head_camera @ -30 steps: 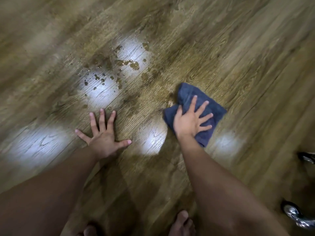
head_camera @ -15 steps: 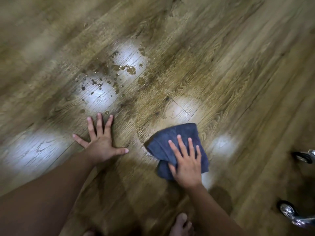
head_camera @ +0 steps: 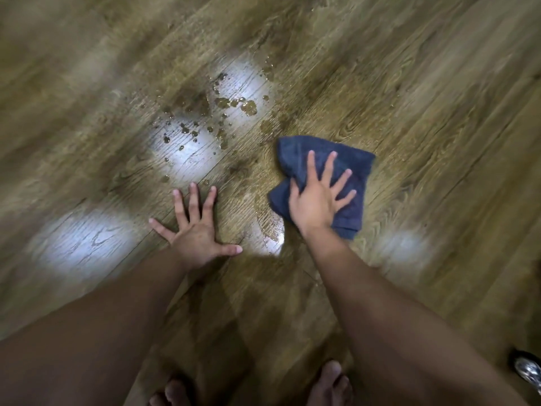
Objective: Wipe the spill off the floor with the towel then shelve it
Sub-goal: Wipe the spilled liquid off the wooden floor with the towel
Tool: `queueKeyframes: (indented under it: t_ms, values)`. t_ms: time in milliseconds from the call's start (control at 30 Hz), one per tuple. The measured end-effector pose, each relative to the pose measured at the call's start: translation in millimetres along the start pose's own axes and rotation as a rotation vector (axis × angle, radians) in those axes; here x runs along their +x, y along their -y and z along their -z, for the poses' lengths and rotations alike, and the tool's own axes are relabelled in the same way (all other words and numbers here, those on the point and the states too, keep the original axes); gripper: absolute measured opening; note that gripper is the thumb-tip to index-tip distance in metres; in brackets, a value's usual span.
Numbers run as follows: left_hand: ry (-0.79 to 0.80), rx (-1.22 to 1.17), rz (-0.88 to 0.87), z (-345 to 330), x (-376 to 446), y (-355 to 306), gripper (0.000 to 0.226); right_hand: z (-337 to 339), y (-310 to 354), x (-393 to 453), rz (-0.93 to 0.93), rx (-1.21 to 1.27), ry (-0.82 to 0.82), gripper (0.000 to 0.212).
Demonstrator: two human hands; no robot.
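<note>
the towel (head_camera: 336,159) had slid far again under the flat right hand (head_camera: 317,197), limp and best pressed mid-cloth; the left hand (head_camera: 196,230) lay spread on the floor (head_camera: 424,98).

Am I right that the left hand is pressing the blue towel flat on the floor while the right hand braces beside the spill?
Not quite: the hands are swapped. In the head view the right hand presses the blue towel on the floor, while the left hand braces flat beside the spill.
</note>
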State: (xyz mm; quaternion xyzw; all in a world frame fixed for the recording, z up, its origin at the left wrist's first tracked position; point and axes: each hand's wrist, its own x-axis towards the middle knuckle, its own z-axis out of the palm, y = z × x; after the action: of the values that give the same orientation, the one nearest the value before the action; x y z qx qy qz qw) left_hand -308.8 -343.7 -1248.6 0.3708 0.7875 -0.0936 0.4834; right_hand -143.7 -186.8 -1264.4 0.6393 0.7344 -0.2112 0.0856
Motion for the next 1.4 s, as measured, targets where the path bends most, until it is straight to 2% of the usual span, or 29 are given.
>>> queueKeyframes:
  t_ms: [100,167,233,300,367,433,533,600,700,800,967,1133,1300,1400]
  values:
    - [-0.021,-0.019,-0.015,-2,0,3,0.148,-17,17,-30,0.273,-0.117,0.039,0.075]
    - [-0.036,-0.028,-0.027,-3,-1,4,0.146,-30,9,-58,0.383,-0.14,0.028,0.079]
    - [-0.07,-0.055,-0.034,-5,-2,2,0.139,-39,-15,-81,0.431,-0.156,0.043,0.084]
    - [-0.138,-0.143,-0.055,-3,-5,4,0.12,-44,-49,-98,0.462,-0.192,0.061,0.091]
    - [-0.258,-0.197,-0.074,-3,-11,13,0.101,-42,-81,-108,0.483,-0.228,0.053,0.094]
    - [-0.368,-0.219,-0.017,1,-18,34,0.095,-36,-99,-110,0.491,-0.236,0.035,0.096]
    - [-0.437,-0.359,0.184,21,-19,75,0.119,-34,-102,-109,0.465,-0.235,0.054,0.092]
    - [-0.38,-0.481,0.298,40,-14,99,0.14,-35,-98,-109,0.439,-0.245,0.06,0.084]
    - [-0.242,-0.477,0.33,51,-4,110,0.158,-37,-98,-112,0.424,-0.275,0.044,0.082]
    - [-0.192,-0.463,0.322,51,2,111,0.16,-38,-89,-112,0.426,-0.259,0.038,0.081]
    - [-0.154,-0.47,0.313,55,1,113,0.16,-48,-35,-115,0.362,-0.2,0.048,0.083]
    - [-0.123,-0.492,0.327,57,1,110,0.159,-64,55,-100,0.452,-0.195,0.033,0.09]
    - [-0.147,-0.489,0.36,56,4,106,0.154,-70,161,-72,0.496,-0.141,0.093,0.083]
    - [-0.154,-0.477,0.361,56,6,109,0.15,-70,190,-59,0.54,-0.156,0.124,0.078]
